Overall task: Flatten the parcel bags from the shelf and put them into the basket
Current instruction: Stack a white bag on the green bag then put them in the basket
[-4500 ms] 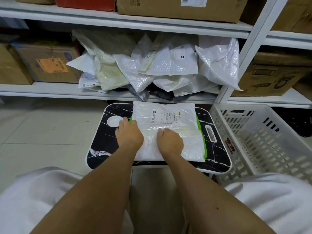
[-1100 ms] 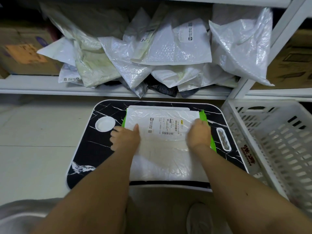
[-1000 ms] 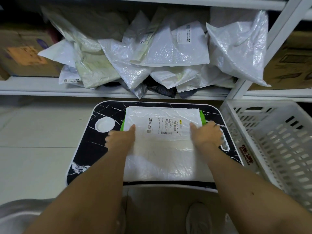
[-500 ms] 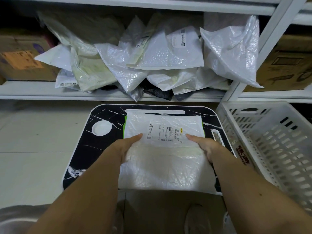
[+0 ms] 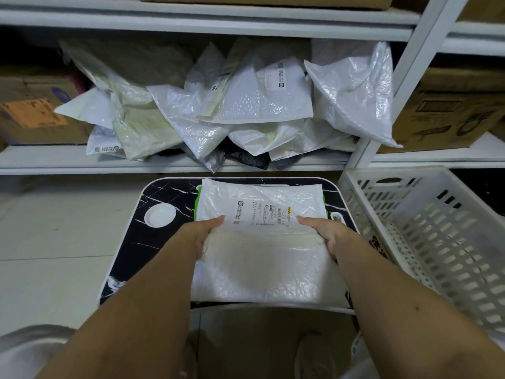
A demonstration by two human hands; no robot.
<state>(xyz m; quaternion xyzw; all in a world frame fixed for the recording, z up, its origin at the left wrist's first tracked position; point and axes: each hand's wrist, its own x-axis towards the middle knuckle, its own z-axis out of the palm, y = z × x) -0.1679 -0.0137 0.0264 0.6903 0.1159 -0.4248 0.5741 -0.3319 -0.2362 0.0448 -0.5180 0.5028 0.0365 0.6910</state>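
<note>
A flat white parcel bag [image 5: 262, 258] with a printed label is lifted a little above the small black marble-patterned table [image 5: 164, 192]. My left hand [image 5: 200, 236] grips its left edge, thumb on top. My right hand [image 5: 326, 233] grips its right edge the same way. A green bag [image 5: 199, 199] peeks out beneath it on the table. Several crumpled white and dark parcel bags [image 5: 232, 110] are piled on the white shelf [image 5: 175, 168] behind. The white slotted basket [image 5: 426, 228] stands on the floor to the right.
Cardboard boxes sit on the shelf at left [image 5: 38, 113] and right [image 5: 448, 105]. A white upright post [image 5: 410, 75] divides the shelf bays. Pale floor tiles [image 5: 60, 242] lie to the left. A shoe [image 5: 314, 356] shows below the table.
My hands stopped pressing the bag flat, slid to its side edges and took hold. The bag has come up off the table and toward me.
</note>
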